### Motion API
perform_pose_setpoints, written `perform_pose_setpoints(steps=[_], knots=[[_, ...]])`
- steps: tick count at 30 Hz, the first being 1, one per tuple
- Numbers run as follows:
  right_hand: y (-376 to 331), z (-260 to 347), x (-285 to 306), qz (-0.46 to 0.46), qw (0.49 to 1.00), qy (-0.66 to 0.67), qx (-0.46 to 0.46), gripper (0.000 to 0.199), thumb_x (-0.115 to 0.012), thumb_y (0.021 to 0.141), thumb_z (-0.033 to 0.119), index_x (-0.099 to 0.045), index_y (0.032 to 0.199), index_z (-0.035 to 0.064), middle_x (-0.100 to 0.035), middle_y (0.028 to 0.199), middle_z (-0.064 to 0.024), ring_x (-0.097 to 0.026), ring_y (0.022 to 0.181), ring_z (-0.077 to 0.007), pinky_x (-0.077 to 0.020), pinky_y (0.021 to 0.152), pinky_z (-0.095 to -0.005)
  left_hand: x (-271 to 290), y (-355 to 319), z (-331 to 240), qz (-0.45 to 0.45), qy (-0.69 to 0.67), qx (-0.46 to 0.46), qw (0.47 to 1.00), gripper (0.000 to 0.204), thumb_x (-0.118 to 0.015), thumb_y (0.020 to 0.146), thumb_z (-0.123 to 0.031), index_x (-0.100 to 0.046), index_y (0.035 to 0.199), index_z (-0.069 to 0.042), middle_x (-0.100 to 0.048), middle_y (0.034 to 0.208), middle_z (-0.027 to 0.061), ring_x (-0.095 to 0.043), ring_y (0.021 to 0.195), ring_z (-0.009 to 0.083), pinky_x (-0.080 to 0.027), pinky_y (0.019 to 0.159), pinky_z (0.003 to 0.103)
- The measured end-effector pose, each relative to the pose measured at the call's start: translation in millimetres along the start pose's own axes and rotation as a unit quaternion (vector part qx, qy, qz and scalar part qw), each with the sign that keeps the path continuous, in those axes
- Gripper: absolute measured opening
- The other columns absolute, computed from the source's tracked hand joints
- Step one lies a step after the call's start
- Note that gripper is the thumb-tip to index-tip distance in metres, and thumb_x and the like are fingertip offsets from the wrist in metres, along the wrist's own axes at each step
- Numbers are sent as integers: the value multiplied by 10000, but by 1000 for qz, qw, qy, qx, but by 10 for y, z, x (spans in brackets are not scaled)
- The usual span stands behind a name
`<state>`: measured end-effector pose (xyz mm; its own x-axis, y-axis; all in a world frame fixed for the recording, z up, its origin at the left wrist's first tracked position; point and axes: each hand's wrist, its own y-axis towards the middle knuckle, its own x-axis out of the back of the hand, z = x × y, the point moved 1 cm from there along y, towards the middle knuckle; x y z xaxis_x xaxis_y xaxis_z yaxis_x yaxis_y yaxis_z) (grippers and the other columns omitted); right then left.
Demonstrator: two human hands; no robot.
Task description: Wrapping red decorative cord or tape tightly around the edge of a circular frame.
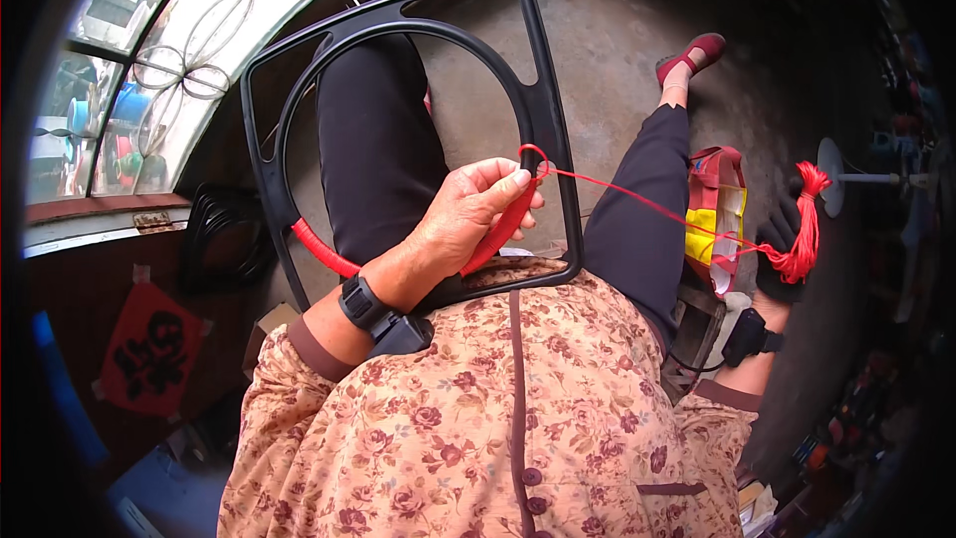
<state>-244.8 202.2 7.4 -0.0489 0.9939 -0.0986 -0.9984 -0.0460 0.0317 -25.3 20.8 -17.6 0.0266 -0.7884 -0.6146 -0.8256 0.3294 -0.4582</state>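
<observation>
A black square frame with a round ring inside it (541, 125) rests across my lap. Red cord (324, 249) is wound tightly around the lower part of the ring. My left hand (478, 201), bare, pinches the ring where the winding ends, thumb on top and fingers curled beneath. A loose loop of cord rises just beyond the thumb. From there a thin red strand (637, 197) runs taut to the right. My right hand (782, 239), in a black glove, is closed on a hank of red cord (819, 204); its fingers are partly hidden in shadow.
A red and yellow bag (715, 209) stands beside my right leg. Several black frames (224, 239) lean at the left, below a window with metal bars (179, 70). A round pale disc on a rod (831, 177) is just beyond the hank. The floor is concrete (617, 50).
</observation>
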Motion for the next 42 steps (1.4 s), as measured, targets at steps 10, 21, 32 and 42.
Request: perform_pose_setpoints(steps=[10,21,32,42], knots=[[-1240,426,2033,-22,904,-389,176,388,-598,901,173,-523,1237,-8,-606,1125,-71,-582,1056,-199,-441,944,-309,74,-95,-10,-52,-32,-45,997,144,-599,938,-190,-550,1019,-82,-674,839,114,-660,635,152,-543,519,252],[-1328,777,-480,214,748,-516,358,383,-647,721,71,-612,1102,66,-588,1185,-120,-560,1144,-250,-440,973,-371,91,-65,117,-117,137,-132,975,153,-678,874,-129,-625,979,-30,-664,880,45,-602,863,84,-478,782,231],[-1168,186,-994,389,615,-492,478,232,-639,664,138,-659,886,76,-601,1134,-96,-495,1214,-284,-340,1056,-464,39,-146,18,-151,340,-299,879,162,-674,849,-74,-629,977,14,-572,1055,70,-590,982,136,-464,862,269],[-1659,623,-252,352,779,-442,272,360,-744,653,124,-644,998,110,-590,1166,-105,-519,1183,-317,-398,979,-431,39,-94,42,-7,41,-149,988,88,-552,955,-112,-491,978,-53,-537,840,-40,-469,705,10,-414,624,178]])
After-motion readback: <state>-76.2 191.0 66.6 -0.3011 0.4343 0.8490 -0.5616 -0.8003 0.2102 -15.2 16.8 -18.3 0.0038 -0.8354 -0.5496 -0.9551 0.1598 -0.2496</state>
